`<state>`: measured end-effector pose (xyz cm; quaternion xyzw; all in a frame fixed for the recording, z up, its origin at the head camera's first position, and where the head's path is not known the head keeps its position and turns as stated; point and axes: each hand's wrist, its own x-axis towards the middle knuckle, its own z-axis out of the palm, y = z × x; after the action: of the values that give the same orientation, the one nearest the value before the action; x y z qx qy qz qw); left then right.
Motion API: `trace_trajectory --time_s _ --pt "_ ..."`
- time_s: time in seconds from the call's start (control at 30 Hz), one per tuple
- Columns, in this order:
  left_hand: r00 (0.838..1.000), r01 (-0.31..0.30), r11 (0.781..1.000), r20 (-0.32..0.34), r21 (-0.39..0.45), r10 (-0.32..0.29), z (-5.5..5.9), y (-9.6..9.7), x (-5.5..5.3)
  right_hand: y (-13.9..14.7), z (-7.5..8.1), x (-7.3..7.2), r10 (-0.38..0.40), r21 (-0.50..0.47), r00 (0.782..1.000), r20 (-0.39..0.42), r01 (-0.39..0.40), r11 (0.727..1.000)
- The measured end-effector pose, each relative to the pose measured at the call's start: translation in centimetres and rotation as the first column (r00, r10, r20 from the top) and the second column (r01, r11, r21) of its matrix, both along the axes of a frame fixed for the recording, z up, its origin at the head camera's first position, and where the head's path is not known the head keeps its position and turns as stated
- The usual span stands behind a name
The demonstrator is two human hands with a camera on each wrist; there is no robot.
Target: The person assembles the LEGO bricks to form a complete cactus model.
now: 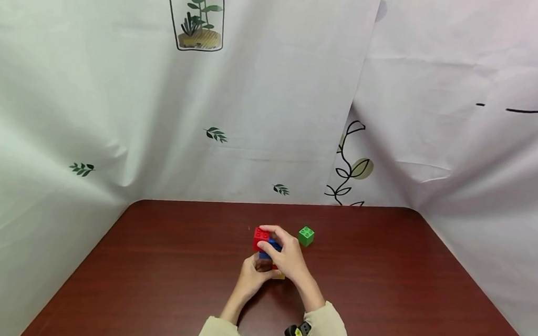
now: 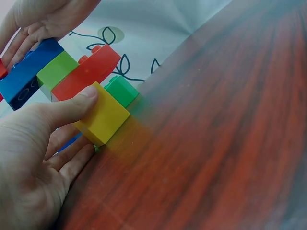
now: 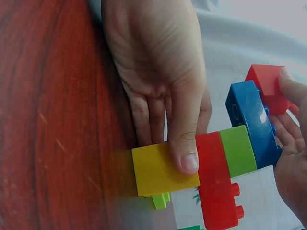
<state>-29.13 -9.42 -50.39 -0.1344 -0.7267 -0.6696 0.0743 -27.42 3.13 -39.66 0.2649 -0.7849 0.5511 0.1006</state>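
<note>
Several toy building bricks form a stack. At its bottom is a yellow brick (image 2: pixel 105 117), which my left hand (image 1: pixel 251 280) grips with the thumb on its face. Above it come a long red brick (image 3: pixel 216 182), a lime green brick (image 3: pixel 238 151) and a long blue brick (image 3: pixel 256 124). My right hand (image 1: pixel 292 258) pinches another red brick (image 3: pixel 268 86) at one end of the blue one, over its studs; whether it is fully seated I cannot tell. Partly hidden behind the yellow brick are a bit of blue (image 2: pixel 72 141) and a lime piece (image 3: pixel 160 200).
A loose green brick (image 1: pixel 306 236) lies on the dark red-brown table (image 1: pixel 171 266), beyond my right hand. White cloth (image 1: pixel 279 100) with plant drawings hangs along the table's back and sides.
</note>
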Motion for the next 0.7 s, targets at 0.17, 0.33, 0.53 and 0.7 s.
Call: trace_trajectory --time_s 0.17,0.33,0.53,0.7 --pt "1.0 -0.016 1.0 0.024 0.002 0.016 -0.04 -0.06 -0.02 -0.04 -0.11 0.04 0.01 0.019 0.999 -0.043 -0.009 1.0" --pt "1.0 0.002 1.0 0.022 0.022 -0.003 0.01 -0.02 0.0 -0.02 -0.2 0.04 0.012 0.006 0.995 -0.103 -0.011 1.0" --pt "1.0 0.005 1.0 0.003 0.018 -0.005 -0.03 0.08 -0.02 0.14 -0.43 -0.06 0.002 -0.003 0.995 -0.104 -0.003 1.0" --pt "1.0 0.006 1.0 -0.007 0.014 -0.006 0.01 0.13 0.11 0.13 -0.6 -0.16 -0.01 0.027 0.991 -0.134 0.013 1.0"
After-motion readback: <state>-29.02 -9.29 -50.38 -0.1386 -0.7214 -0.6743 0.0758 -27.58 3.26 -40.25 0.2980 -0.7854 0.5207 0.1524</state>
